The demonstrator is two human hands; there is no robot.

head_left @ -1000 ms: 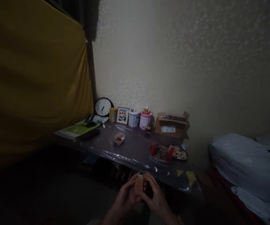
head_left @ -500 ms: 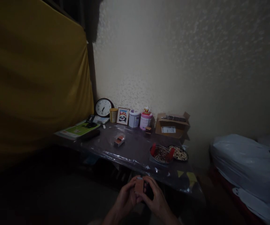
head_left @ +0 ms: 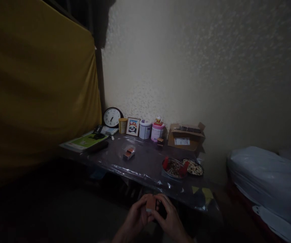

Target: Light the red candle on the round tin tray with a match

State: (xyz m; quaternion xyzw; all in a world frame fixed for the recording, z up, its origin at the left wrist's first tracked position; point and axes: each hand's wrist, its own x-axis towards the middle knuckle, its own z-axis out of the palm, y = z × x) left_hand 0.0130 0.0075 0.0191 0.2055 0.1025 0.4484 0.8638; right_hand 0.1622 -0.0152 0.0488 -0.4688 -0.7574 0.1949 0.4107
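Low in the view, just in front of the table's near edge, both my hands hold a small reddish-brown matchbox (head_left: 150,203). My left hand (head_left: 137,213) cups it from the left, fingers curled round its side. From the right, my right hand (head_left: 169,216) has its thumb at the lower end and its fingertips near the top end. A pale strip shows at the box's lower end. What lies inside it is hidden.
On the table (head_left: 145,162) lie more small boxes (head_left: 129,153), a dish with red pieces (head_left: 173,167) and a plate of thin pale sticks (head_left: 192,167). Behind them stand a clock (head_left: 113,117), tins (head_left: 145,130) and a carton (head_left: 183,142). A yellow cloth (head_left: 39,84) hangs left.
The pale strip showed at the matchbox's top end before; now it shows at the lower end. Both hands still hold the box, slightly lower in view.
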